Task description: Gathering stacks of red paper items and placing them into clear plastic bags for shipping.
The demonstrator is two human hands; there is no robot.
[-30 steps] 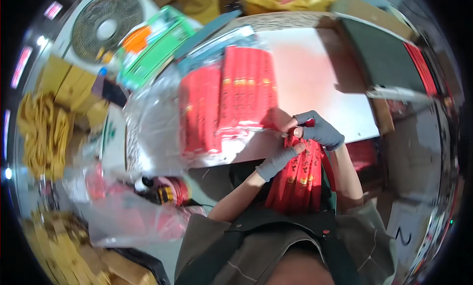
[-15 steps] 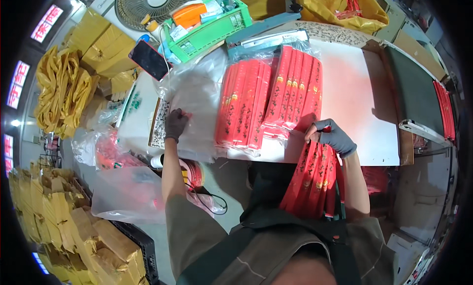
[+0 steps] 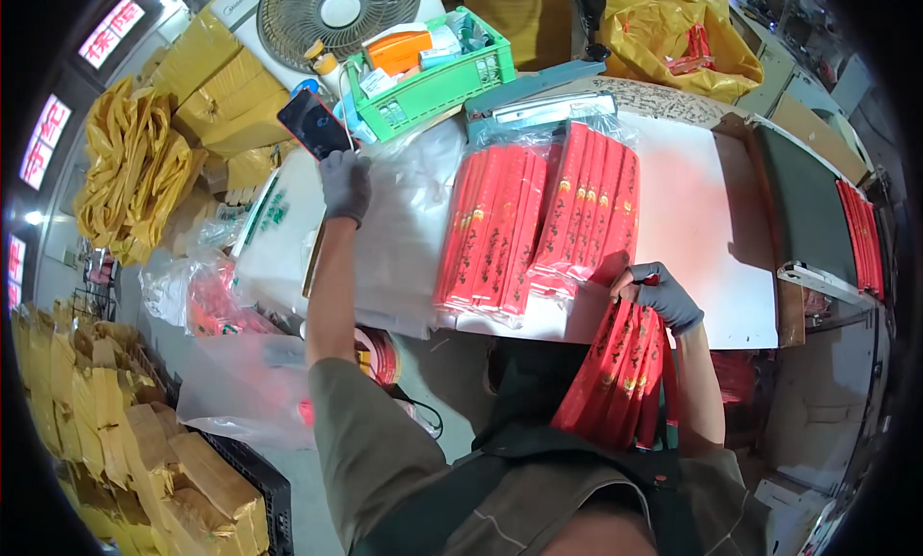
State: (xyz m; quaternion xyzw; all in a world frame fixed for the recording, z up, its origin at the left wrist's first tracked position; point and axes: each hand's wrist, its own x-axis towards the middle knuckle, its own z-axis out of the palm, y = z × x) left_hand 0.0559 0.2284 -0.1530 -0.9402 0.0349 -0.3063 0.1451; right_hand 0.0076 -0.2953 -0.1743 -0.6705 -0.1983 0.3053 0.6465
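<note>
- One grey-gloved left hand (image 3: pixel 346 186) is showing its back in the upper left of the frame, its fingertips reaching the lower end of a dark phone (image 3: pixel 310 122); whether it is touching the phone, or closing on anything, I cannot tell
- The right hand (image 3: pixel 661 298), in a grey glove leaving the fingertips bare, is gripping the upper end of a bunch of red printed strips (image 3: pixel 617 373), right of centre in the frame
- These strips are hanging below that hand, fanning out toward the lower middle of the frame
- Two plastic-wrapped stacks of similar strips, a left stack (image 3: pixel 488 234) and a right stack (image 3: pixel 591 200), are lying side by side near the centre of the frame, on a white table (image 3: pixel 740 287)
- Clear plastic bags (image 3: pixel 409 229) are lying just left of the left stack
- At the upper middle, a green crate (image 3: pixel 452 90) is holding an orange box (image 3: pixel 396 49) and small packages, while a fan (image 3: pixel 336 13) is standing to its upper left
- Toward the upper right, a yellow sack (image 3: pixel 625 56) is holding red pieces
</note>
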